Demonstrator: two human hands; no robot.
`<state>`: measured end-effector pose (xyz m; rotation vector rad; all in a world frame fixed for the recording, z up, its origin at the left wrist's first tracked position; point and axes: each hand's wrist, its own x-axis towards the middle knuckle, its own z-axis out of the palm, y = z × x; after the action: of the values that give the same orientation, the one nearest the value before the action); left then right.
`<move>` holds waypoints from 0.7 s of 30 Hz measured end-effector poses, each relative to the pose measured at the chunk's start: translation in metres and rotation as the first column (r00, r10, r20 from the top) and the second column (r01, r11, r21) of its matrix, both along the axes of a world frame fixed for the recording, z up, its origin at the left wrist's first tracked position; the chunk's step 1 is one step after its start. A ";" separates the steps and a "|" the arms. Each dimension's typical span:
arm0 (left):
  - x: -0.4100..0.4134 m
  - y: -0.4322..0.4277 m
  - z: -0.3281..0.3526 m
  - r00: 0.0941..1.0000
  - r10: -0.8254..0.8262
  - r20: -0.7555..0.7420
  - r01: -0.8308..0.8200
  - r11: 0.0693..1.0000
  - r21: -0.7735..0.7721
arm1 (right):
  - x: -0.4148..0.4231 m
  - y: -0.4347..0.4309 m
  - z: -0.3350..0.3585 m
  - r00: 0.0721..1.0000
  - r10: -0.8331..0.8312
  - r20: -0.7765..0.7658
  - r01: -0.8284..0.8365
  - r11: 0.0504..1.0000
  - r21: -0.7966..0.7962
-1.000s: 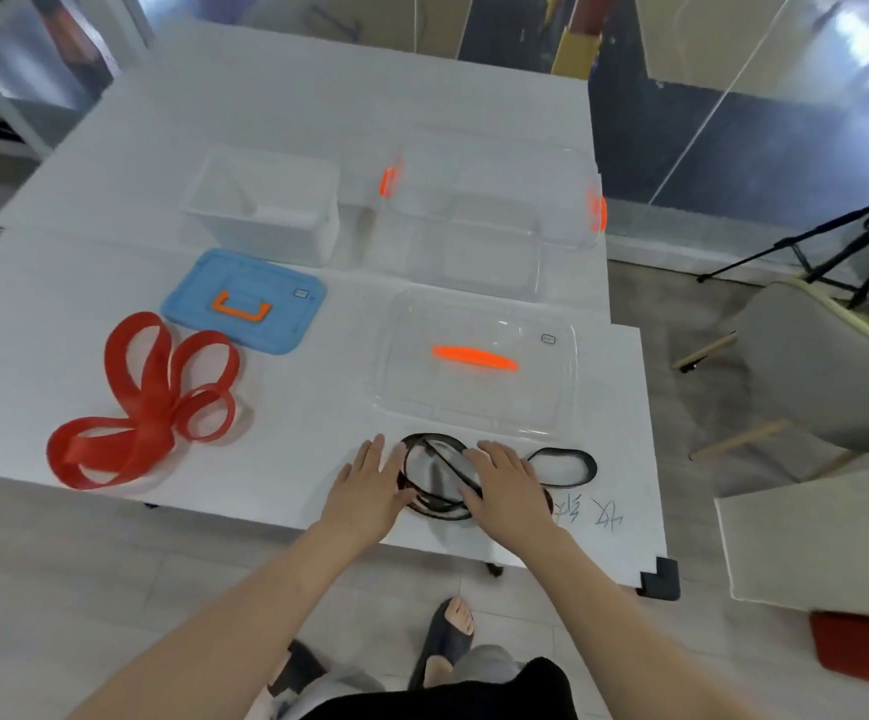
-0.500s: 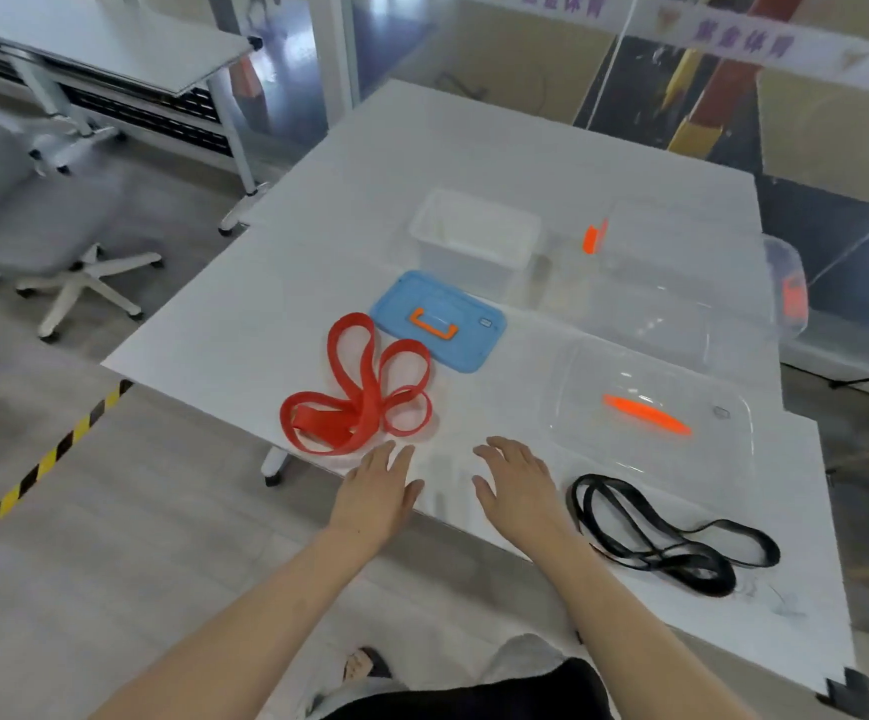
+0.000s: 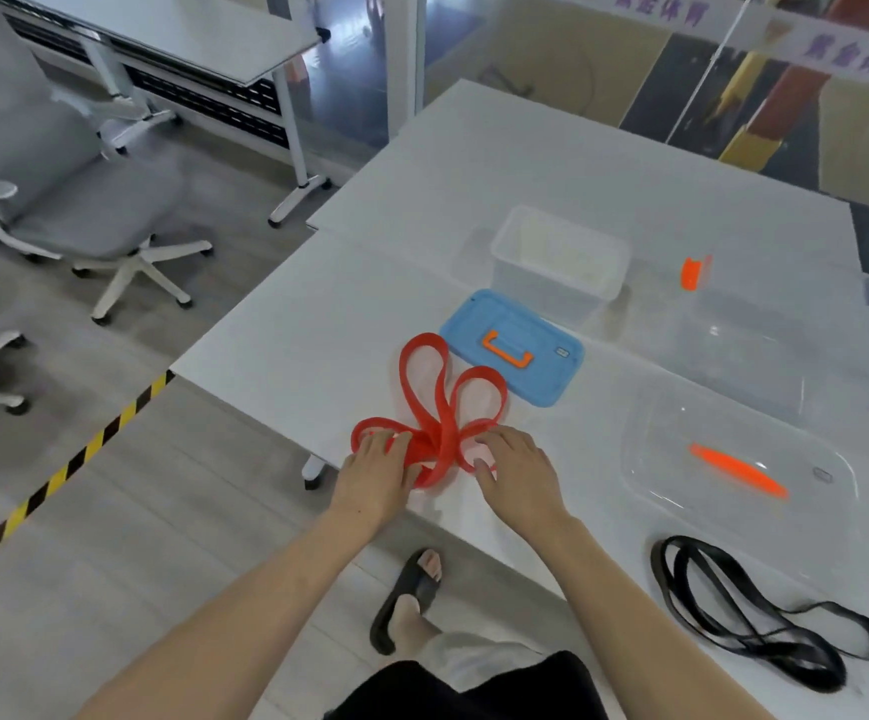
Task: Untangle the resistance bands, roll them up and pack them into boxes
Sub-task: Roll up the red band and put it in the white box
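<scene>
A tangled red resistance band (image 3: 435, 394) lies in loops near the table's front left edge. My left hand (image 3: 378, 472) rests on its left loop with fingers spread on the band. My right hand (image 3: 518, 472) touches the band's right side, fingers curled at its edge. Whether either hand grips the band is unclear. A tangled black band (image 3: 765, 623) lies at the front right. A small white box (image 3: 559, 262) stands behind its blue lid (image 3: 513, 348). A large clear box (image 3: 749, 345) and its clear lid (image 3: 739, 462) with an orange handle lie to the right.
The white table (image 3: 318, 330) has its front edge just under my hands. Grey office chairs (image 3: 79, 220) and another desk (image 3: 188, 28) stand to the left. Yellow-black tape (image 3: 58, 475) crosses the floor. My sandalled foot (image 3: 411, 600) is below the table edge.
My view swung left from the black band to the red one. Both hands left the black band, crossed the table edge and now rest on the red band.
</scene>
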<state>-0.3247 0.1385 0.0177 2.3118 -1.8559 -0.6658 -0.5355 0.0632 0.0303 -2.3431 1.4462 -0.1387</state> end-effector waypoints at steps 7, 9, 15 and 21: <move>0.069 -0.061 -0.008 0.998 -0.023 0.066 0.014 0.992 0.128 | 0.070 -0.093 -0.013 0.993 -0.091 0.074 0.085 0.993 0.080; 0.093 -0.078 -0.016 0.997 -0.028 0.074 0.017 0.988 0.150 | 0.088 -0.120 -0.018 0.983 -0.155 0.096 0.145 0.985 0.097; 0.124 -0.126 -0.031 0.998 -0.019 0.058 0.008 0.982 0.191 | 0.126 -0.167 -0.044 0.984 -0.180 0.002 0.171 0.938 0.303; 0.147 -0.153 -0.045 0.999 -0.038 0.017 0.032 0.962 0.272 | 0.155 -0.169 -0.072 0.962 -0.255 -0.097 0.272 0.865 0.421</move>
<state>-0.1779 -0.0141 -0.0272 2.4606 -1.9264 -0.9588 -0.3804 -0.1063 -0.0412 -1.7959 1.6190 0.1443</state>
